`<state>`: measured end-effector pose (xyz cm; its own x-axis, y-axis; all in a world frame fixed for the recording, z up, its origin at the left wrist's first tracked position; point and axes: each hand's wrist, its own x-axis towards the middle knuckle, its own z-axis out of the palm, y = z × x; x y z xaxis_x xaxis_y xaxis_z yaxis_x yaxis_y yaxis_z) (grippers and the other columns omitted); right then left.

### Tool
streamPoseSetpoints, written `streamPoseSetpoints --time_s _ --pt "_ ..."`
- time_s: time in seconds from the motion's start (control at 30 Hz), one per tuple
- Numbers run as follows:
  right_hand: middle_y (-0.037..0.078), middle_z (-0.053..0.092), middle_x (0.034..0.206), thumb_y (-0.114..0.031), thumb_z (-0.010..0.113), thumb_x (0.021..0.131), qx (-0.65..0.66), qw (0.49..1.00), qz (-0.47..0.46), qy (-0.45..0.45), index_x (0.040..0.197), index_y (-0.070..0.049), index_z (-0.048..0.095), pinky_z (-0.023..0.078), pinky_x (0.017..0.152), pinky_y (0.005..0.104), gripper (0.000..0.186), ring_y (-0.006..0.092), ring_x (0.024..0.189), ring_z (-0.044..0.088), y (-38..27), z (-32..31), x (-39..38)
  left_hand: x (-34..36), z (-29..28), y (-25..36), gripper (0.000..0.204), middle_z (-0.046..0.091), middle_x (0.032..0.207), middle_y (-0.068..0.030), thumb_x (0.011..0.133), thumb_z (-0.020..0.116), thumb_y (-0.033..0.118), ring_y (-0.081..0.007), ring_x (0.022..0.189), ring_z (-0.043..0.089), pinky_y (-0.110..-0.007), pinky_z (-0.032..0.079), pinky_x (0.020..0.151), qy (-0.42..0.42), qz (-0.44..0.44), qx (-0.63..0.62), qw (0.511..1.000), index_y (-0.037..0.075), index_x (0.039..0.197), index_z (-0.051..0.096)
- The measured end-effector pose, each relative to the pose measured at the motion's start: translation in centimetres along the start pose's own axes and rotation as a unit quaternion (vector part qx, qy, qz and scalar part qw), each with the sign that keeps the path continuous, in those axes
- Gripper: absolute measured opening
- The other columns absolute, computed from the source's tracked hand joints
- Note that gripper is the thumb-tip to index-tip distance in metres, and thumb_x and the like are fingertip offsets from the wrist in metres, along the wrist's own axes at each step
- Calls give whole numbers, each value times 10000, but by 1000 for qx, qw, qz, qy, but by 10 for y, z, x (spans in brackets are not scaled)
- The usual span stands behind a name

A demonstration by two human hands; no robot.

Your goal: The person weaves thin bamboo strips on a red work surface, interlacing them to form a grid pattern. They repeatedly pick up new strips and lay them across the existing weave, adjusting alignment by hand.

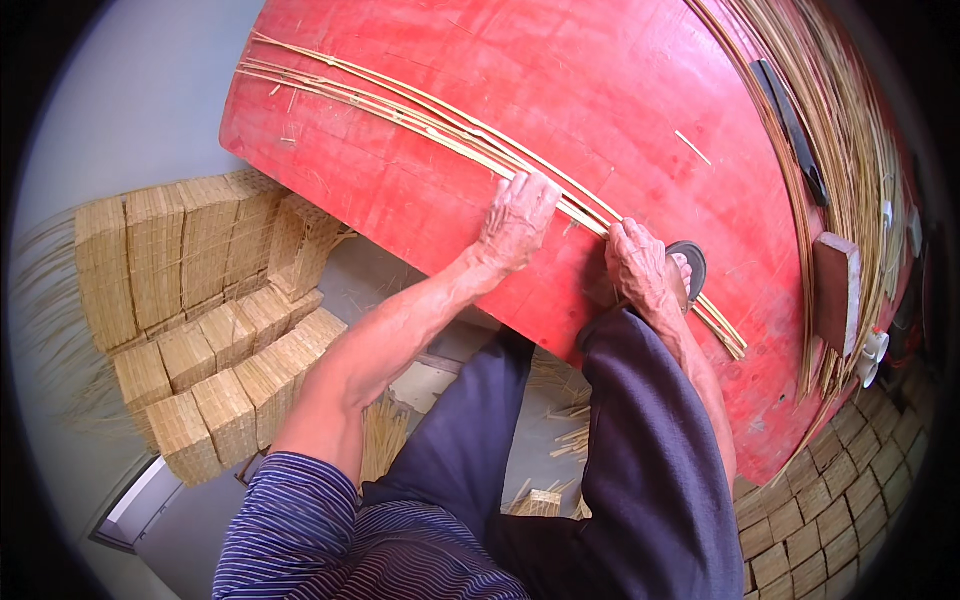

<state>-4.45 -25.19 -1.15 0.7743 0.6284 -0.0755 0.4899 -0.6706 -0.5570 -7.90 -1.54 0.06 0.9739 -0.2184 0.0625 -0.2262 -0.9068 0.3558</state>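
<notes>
Gripping slender, straw-coloured strips (582,217)

- Worktop (620,110): red, smooth, glossy coating with pale scuffs; base material cannot be told.
- Thin strips (585,212), across the worktop: pale, bamboo-like plant material; smooth, slight sheen.
- Long strips (845,150), along the worktop's right side: similar plant material; smooth, lightly glossy.
- Flat dark tool (790,130), at the worktop's right side: smooth, matt; material unclear.
- Block (832,280), at the worktop's right side: brown, matt, rough-looking.
- White container (872,355), beside the worktop's right edge: smooth plastic.
- Stacked bundles (230,335), left of the worktop: dry plant fibre; rough, matt.
- Trousers (655,430), at the worktop's near edge: dark cloth, soft sheen.
</notes>
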Motion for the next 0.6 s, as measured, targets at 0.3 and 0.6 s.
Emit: streamPoseSetpoints --time_s 0.3,0.6 --pt "222 595 975 -119 573 891 -15 997 40 -61 990 -49 537 495 720 522 127 439 892 611 -5 -11 4 -34 19 14 516 505 1338 -150 847 600 115 -319 1103 515 -459 439 880 -60 -53 40 996 17 1345 505" --pt "259 601 977 -107 522 923 -31 994 49 -93 942 -8 519 494 739 541 100 457 903 609 -4 -2 9 -32 28 1 375 515 1208 -171 861 593 103 -341 1051 538 -461 481 825 -60 -39 -3 997 40 1231 578"
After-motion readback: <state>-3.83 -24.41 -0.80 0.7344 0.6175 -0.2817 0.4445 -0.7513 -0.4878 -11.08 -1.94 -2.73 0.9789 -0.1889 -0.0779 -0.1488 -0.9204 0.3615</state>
